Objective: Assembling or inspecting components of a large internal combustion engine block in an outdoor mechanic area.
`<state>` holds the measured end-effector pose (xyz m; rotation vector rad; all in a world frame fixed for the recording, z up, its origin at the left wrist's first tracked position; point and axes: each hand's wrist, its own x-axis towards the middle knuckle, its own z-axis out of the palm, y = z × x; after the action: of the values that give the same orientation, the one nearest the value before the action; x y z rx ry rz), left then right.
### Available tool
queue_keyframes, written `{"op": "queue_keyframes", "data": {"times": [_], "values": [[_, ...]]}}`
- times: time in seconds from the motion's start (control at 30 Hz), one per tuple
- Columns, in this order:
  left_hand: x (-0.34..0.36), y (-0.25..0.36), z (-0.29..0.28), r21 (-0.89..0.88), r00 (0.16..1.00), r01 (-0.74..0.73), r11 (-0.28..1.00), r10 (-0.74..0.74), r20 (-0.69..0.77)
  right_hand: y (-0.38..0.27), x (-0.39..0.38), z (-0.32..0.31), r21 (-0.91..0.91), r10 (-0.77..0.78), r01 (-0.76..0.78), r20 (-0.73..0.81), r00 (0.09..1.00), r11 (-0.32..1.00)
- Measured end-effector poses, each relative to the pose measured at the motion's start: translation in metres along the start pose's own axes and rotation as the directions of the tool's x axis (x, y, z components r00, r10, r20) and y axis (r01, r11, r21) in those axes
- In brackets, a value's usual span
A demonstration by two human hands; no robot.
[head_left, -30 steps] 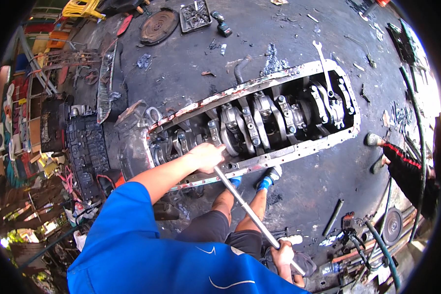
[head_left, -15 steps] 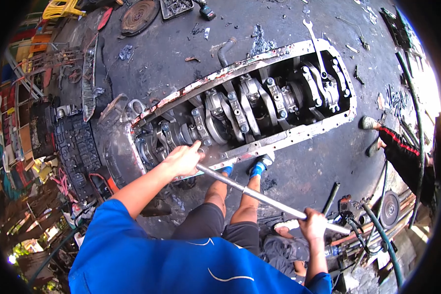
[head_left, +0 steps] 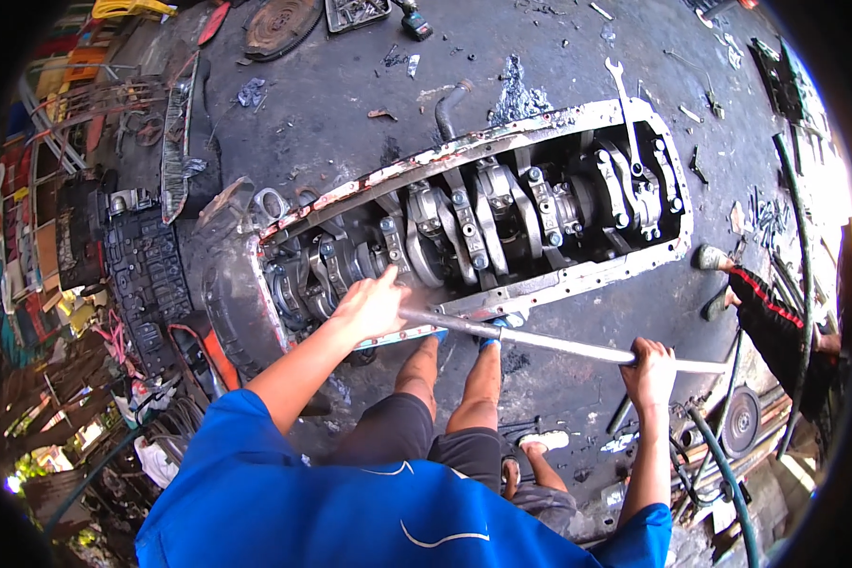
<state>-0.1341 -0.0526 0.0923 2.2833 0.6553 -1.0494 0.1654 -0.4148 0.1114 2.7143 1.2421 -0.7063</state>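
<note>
An open engine block (head_left: 577,276) lies across the middle, showing its crankshaft (head_left: 498,210) and bolted bearing caps. My left hand (head_left: 369,305) holds the inner end of a long steel bar (head_left: 568,347) at the near side of the block, index finger pointing over the crankshaft; the fitting beneath that hand is hidden. Farther right, my right hand (head_left: 649,371) wraps round the bar near its outer end, outside the block. A large open-ended wrench (head_left: 625,114) lies over the block's right end.
Engine parts (head_left: 147,265) lie left. A rusty disc (head_left: 276,28), parts tray (head_left: 358,9) and cordless tool (head_left: 414,21) are at the back. Another person's legs (head_left: 762,293) are at right; another's (head_left: 544,473) are below. Hoses (head_left: 790,218) and metal pipes (head_left: 767,426) lie along the right.
The bar has swung from steeply diagonal to nearly level, pivoting near my left hand. My right hand has risen and moved rightward with it.
</note>
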Motion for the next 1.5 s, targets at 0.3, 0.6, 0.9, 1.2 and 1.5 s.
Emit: {"op": "queue_keyframes", "data": {"times": [0.3, 0.6, 0.9, 1.2, 1.5], "values": [[0.021, -0.028, 0.002, 0.202, 0.961, -0.272, 0.941, 0.255, 0.107, -0.055, -0.135, 0.060, 0.028, 0.292, -0.356, 0.513, 0.807, 0.934], [0.026, 0.002, -0.002, 0.097, 0.994, -0.100, 0.990, 0.094, 0.059, -0.005, -0.042, 0.027, 0.021, 0.073, -0.086, 0.355, 0.932, 0.996], [0.028, 0.006, 0.008, 0.401, 0.858, -0.502, 0.766, 0.501, 0.117, -0.010, -0.072, 0.052, 0.162, 0.217, -0.226, 0.072, 0.974, 0.960], [0.032, -0.002, 0.012, 0.380, 0.816, -0.546, 0.747, 0.577, 0.038, -0.049, -0.096, 0.057, 0.216, 0.578, -0.538, -0.247, 0.778, 0.815], [0.028, 0.003, 0.016, 0.366, 0.794, -0.556, 0.746, 0.607, -0.032, -0.184, -0.192, 0.100, 0.685, 0.765, -0.567, 0.023, 0.644, 0.457]]}}
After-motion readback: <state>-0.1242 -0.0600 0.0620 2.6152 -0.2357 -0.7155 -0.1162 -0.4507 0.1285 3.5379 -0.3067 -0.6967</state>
